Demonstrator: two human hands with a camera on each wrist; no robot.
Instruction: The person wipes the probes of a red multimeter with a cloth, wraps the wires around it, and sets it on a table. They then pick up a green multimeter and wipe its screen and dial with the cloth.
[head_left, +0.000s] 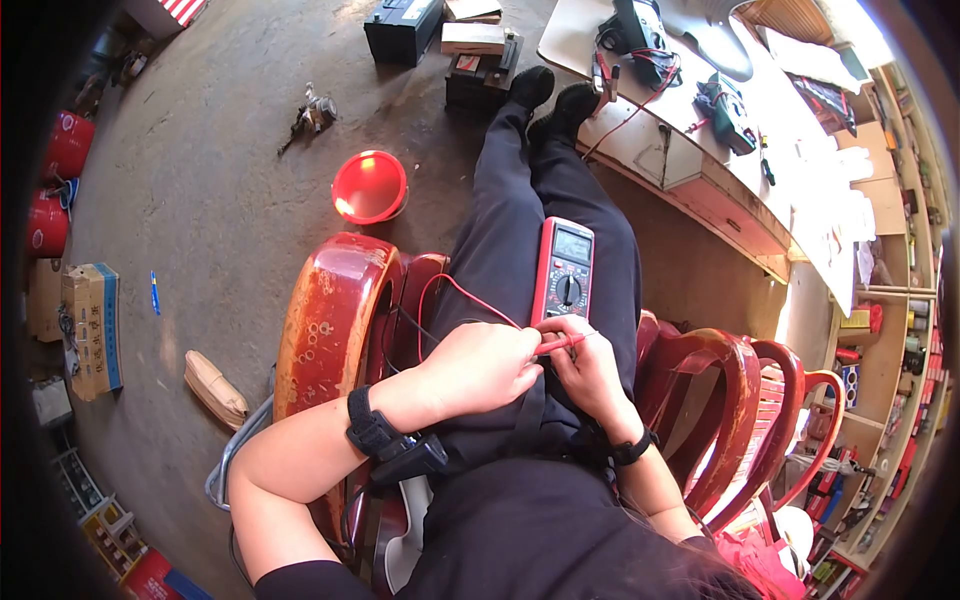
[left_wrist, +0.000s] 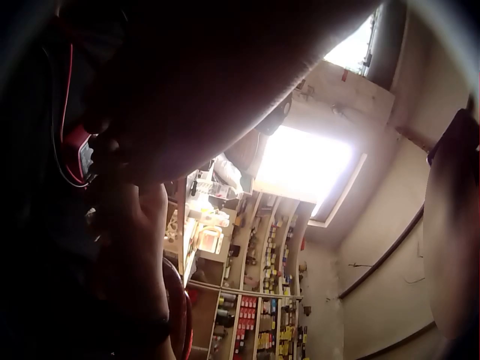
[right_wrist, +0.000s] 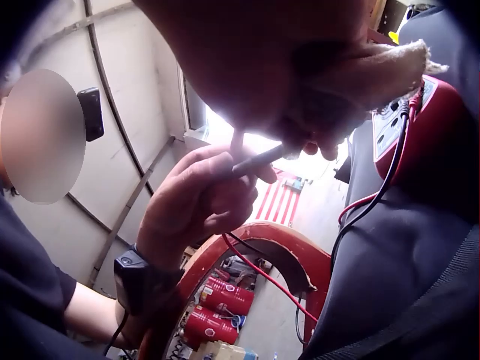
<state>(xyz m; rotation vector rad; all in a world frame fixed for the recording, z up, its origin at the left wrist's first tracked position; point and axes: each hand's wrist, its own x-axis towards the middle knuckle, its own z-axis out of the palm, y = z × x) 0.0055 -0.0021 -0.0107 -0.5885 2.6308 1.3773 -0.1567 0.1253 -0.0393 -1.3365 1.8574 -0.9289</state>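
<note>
A red multimeter (head_left: 565,270) with a dial and display lies face up on the person's dark-trousered thighs; the left wrist view shows part of it (left_wrist: 77,154). Just below it both hands meet. The left hand (head_left: 475,368) has its fingers curled round one end of a red test probe (head_left: 562,344). Thumb and fingers of the right hand (head_left: 590,372) pinch the same probe farther along. In the right wrist view the probe (right_wrist: 259,160) looks dark between the left hand (right_wrist: 199,195) and the shadowed right hand (right_wrist: 262,67). Red and black leads run beside the lap.
Wooden chair arms (head_left: 335,300) flank the person. A red bucket (head_left: 370,187), batteries (head_left: 403,30) and a metal part (head_left: 312,115) are on the floor ahead. More meters (head_left: 727,112) stand on the table (head_left: 640,150) at front right, with stocked shelves (head_left: 890,400) beyond.
</note>
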